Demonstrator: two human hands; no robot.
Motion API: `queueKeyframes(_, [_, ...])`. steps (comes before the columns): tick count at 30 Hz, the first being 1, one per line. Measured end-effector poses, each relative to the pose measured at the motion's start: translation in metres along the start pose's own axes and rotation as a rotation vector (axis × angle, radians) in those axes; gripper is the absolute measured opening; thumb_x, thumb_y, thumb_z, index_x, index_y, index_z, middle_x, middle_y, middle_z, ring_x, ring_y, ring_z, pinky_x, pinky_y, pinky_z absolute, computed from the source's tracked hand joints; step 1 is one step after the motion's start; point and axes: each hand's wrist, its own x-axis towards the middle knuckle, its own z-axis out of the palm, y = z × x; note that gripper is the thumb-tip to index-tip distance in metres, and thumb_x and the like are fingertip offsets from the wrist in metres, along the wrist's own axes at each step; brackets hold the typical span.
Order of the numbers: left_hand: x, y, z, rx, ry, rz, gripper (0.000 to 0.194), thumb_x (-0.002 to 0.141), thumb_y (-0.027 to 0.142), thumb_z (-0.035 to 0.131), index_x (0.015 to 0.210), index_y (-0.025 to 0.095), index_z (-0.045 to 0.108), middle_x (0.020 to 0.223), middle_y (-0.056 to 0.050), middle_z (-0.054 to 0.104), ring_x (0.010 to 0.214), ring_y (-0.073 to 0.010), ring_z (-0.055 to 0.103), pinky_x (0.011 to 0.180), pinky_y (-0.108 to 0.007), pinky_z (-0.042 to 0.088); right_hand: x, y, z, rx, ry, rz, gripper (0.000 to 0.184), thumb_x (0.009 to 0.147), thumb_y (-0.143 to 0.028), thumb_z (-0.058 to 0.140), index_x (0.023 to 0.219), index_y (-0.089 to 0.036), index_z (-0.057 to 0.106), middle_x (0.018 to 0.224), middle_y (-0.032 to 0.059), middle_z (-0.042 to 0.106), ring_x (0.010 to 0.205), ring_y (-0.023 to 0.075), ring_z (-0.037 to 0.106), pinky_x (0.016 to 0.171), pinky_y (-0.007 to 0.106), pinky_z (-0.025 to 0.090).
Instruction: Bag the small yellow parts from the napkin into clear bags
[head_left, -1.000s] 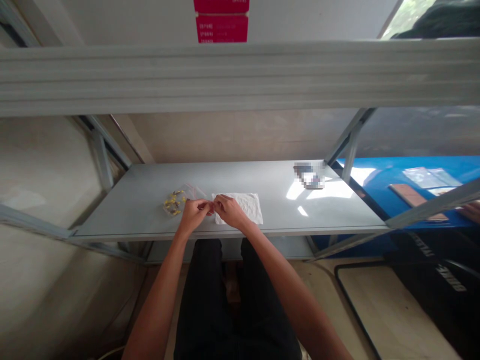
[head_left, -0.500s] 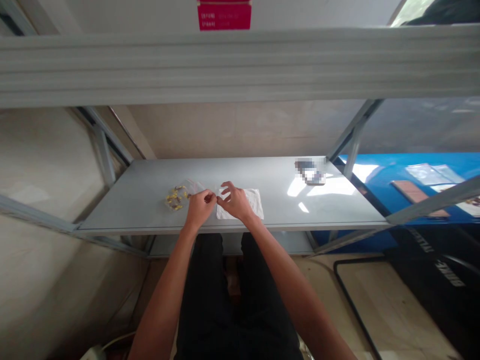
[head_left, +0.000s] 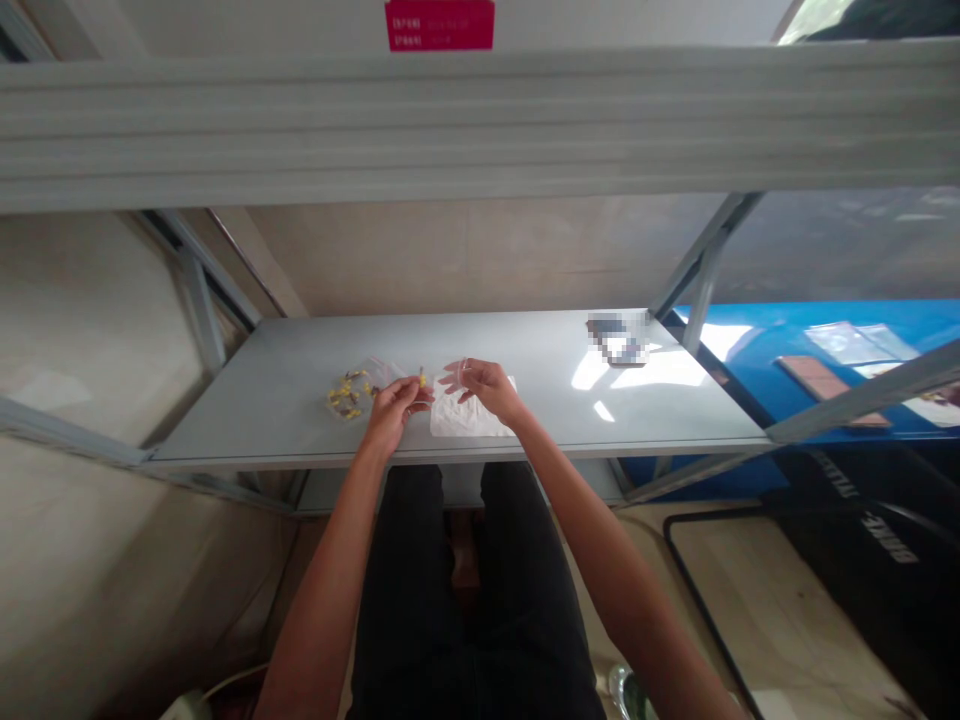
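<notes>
Two bare hands (head_left: 394, 408), two bare forearms (head_left: 341, 545), plain black trousers (head_left: 405, 600)

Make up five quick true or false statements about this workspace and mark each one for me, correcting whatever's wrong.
1. The two hands are touching. False: the left hand and right hand are apart.
2. A small yellow piece shows at the left hand's fingertips. True.
3. The clear bag lies to the right of the white sheet. False: it lies to the left.
4. The red box shows above the grey beam. True.
5. The neighbouring table is green. False: it is blue.
</notes>
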Motion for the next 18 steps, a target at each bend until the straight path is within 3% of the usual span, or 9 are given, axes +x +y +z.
queueKeyframes(3, [0.004,-0.001,0.005,0.019,0.073,0.030,0.053,0.070,0.051,0.085,0.102,0.013,0.068,0.087,-0.009,0.076,0.077,-0.0194,0.072,0.071,-0.033,0.059,-0.007,0.003,-0.013,-0.148,0.054,-0.035,0.039,0.090,-0.042,0.062,0.120,-0.018,0.070,0.101,0.0091,0.078,0.072,0.0145,0.068,0.055,0.022,0.051])
queueKeyframes(8, [0.010,-0.004,0.014,0.135,0.086,0.162,0.046,0.076,0.053,0.079,0.099,0.014,0.071,0.081,-0.007,0.075,0.073,-0.0179,0.071,0.066,-0.030,0.059,-0.025,0.006,-0.029,-0.201,0.136,-0.013,0.048,0.092,-0.046,0.060,0.129,-0.017,0.066,0.103,0.0102,0.077,0.072,0.0147,0.066,0.058,0.023,0.050])
queueKeyframes(13, [0.015,-0.009,0.015,0.284,0.065,0.245,0.042,0.084,0.052,0.072,0.105,0.015,0.074,0.085,-0.007,0.076,0.074,-0.0179,0.072,0.063,-0.028,0.059,-0.028,0.023,-0.033,-0.362,0.242,-0.009,0.036,0.087,-0.047,0.065,0.104,-0.016,0.075,0.088,0.0074,0.076,0.068,0.0154,0.065,0.062,0.025,0.050])
queueKeyframes(18, [0.014,-0.011,0.019,0.245,0.054,0.268,0.046,0.087,0.050,0.070,0.117,0.015,0.070,0.093,-0.008,0.077,0.081,-0.0187,0.074,0.065,-0.028,0.060,-0.028,0.033,-0.037,-0.405,0.271,-0.046,0.027,0.086,-0.041,0.065,0.090,-0.016,0.074,0.086,0.0062,0.075,0.071,0.0147,0.063,0.066,0.025,0.049])
